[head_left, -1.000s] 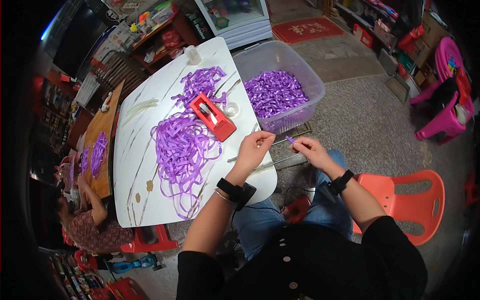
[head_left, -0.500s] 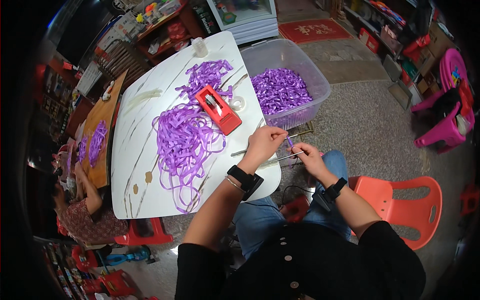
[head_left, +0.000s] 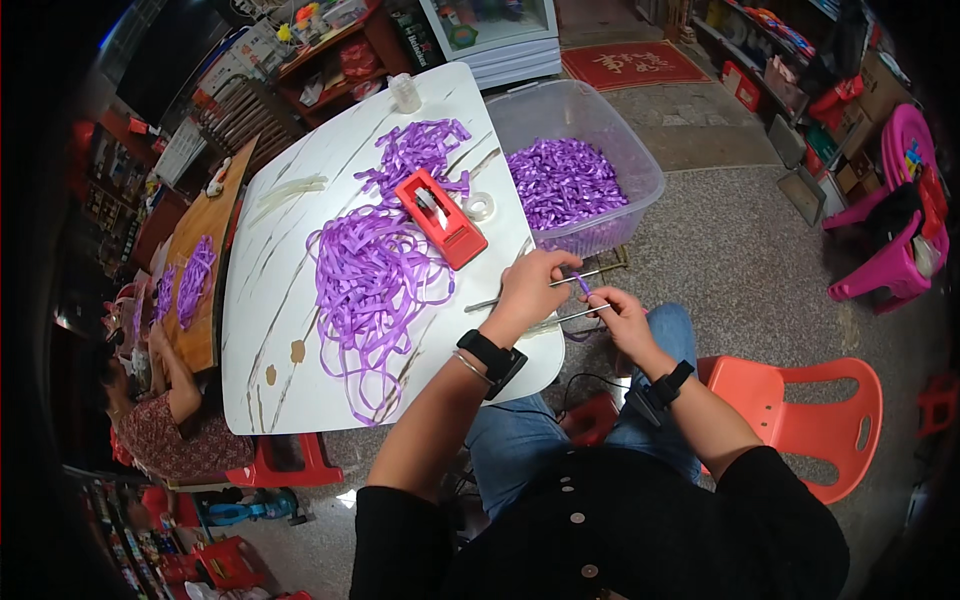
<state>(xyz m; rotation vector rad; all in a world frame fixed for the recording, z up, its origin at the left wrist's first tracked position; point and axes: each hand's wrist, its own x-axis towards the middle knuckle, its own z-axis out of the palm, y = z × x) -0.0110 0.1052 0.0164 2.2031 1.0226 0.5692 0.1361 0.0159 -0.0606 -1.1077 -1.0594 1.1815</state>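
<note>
Just off the right edge of the white table (head_left: 262,345), my two hands work close together on a short piece of purple ribbon (head_left: 583,284). My left hand (head_left: 532,290) has curled fingers at the ribbon's upper end. Lower down, my right hand (head_left: 624,318) pinches the same ribbon between thumb and fingertips. Two thin metal rods run past my hands, the upper rod (head_left: 602,270) behind the ribbon and the lower rod (head_left: 578,315) reaching my right fingers. Left of my hands lies a loose heap of purple ribbon loops (head_left: 365,275).
A red tape dispenser (head_left: 462,240) and a tape roll (head_left: 479,207) sit by the ribbon heap. Beyond the table's right edge stands a clear plastic tub (head_left: 640,195) of purple ribbon pieces. A red chair (head_left: 750,390) is at right. Another person (head_left: 180,430) sits far left.
My left index finger has lifted slightly from the thumb near the ribbon's end. My right hand has barely moved. The whole view has shifted a little.
</note>
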